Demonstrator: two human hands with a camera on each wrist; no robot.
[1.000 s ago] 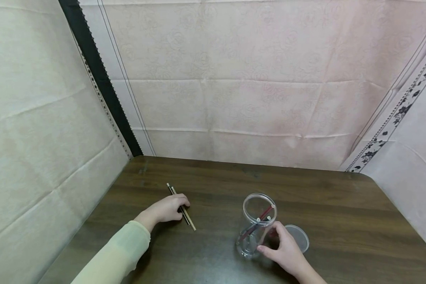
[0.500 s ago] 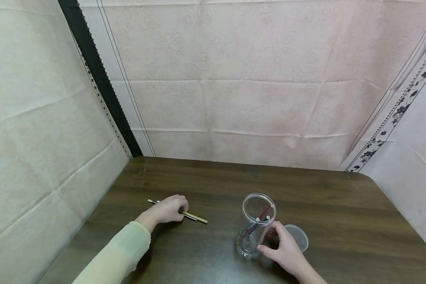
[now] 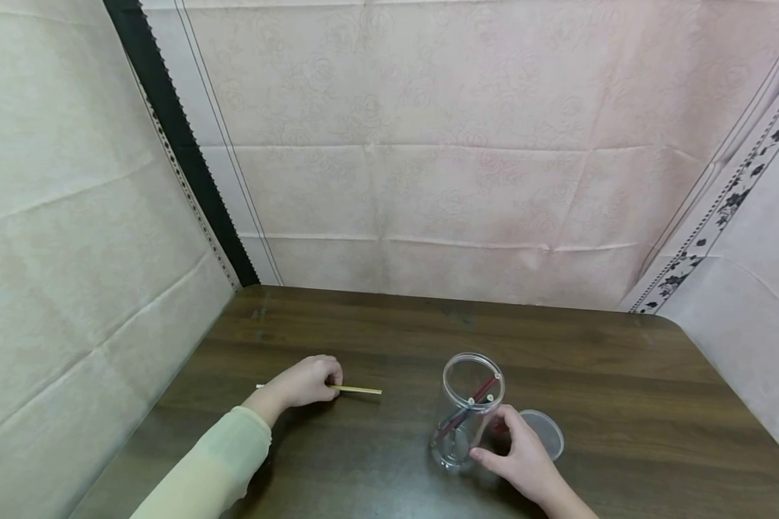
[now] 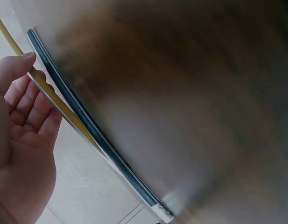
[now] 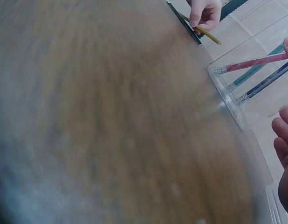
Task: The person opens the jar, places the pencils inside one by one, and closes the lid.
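Between the thumb and fingers of my left hand is a yellow pencil, its yellow end pointing right in the head view. A dark green pencil lies close alongside it at the table surface; whether my fingers touch it I cannot tell. In the head view that one is mostly hidden. My right hand grips the lower side of a clear jar standing upright without its lid. Inside the jar lean a red pencil, a green pencil and a dark blue pencil.
A round translucent lid lies on the table just right of the jar, partly behind my right hand. The brown wooden table is enclosed by pale cloth at the back and both sides.
The pencils at my left hand have turned from a steep slant to nearly level in the head view, with the yellow end swinging right and up. The right hand and jar stay put.
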